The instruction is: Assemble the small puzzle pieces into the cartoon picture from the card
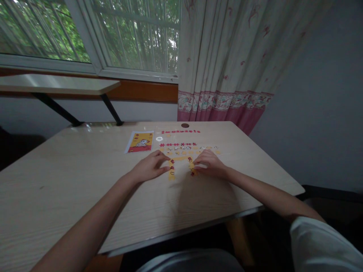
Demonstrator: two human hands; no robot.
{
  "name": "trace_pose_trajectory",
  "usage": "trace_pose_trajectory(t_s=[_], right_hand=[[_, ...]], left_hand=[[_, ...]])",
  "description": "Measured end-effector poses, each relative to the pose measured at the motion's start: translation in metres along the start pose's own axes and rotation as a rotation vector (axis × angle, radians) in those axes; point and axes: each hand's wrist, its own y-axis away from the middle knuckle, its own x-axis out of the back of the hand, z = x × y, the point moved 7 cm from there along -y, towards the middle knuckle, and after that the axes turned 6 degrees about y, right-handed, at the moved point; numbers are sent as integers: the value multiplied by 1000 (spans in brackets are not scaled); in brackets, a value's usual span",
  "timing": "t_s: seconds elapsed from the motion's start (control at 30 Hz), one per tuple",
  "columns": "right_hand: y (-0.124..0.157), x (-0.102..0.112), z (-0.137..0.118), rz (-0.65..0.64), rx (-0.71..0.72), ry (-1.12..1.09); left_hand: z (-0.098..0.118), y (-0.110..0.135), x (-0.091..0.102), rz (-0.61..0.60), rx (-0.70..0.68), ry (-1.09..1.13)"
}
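On the table, yellow and red jigsaw pieces form a three-sided frame, with a top row (pixel 180 158), a left column (pixel 171 174) and a right column (pixel 191 165). My left hand (pixel 151 166) grips the left column's outer edge between thumb and index finger. Around the right column's outer side, the thumb and fingers of my right hand (pixel 211 164) are bent in and closed on pieces. Its fingertips partly cover them. Beyond the hands lie rows of loose pieces: a red row (pixel 178 144), a farther red row (pixel 180 131) and yellow and white ones (pixel 181 149).
A printed picture sheet (pixel 139 142) with a white animal on yellow and red lies left of the pieces. A small white item (pixel 159 139) sits beside it. A raised shelf (pixel 59 84) stands at the back left. Behind the table are a window and a curtain (pixel 224 75).
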Motion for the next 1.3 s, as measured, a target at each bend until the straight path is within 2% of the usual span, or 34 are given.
trace_pose_trajectory(t_s=[0.2, 0.47, 1.3], right_hand=[[15, -2, -3, -90, 60, -136], [17, -6, -9, -174, 64, -141], [18, -13, -15, -221, 113, -85]], left_hand=[[0, -1, -3, -9, -7, 28], [-5, 0, -3, -9, 2, 5], [-4, 0, -6, -35, 9, -46]])
